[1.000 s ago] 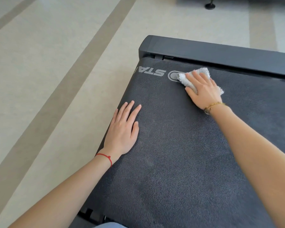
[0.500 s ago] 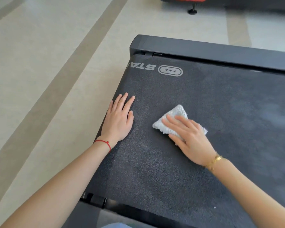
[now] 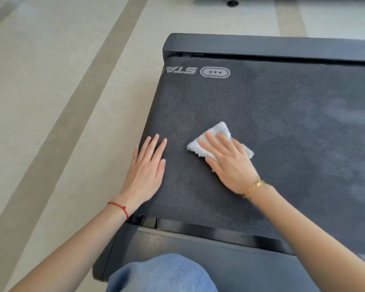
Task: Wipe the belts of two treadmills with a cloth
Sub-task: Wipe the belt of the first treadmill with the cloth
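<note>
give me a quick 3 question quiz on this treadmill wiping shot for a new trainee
1. True or false: the right hand presses the cloth flat on the belt.
2. Where does the left hand rest? A) on the floor B) on the belt near its left edge C) on the cloth
3. Fill in: the printed logo lies ____ of the cloth, toward the end rail.

Key:
1. True
2. B
3. beyond (on the far side)

A gym-like room: a treadmill belt (image 3: 261, 127) on pale striped floor (image 3: 51, 102), another machine's foot (image 3: 232, 3) beyond
</note>
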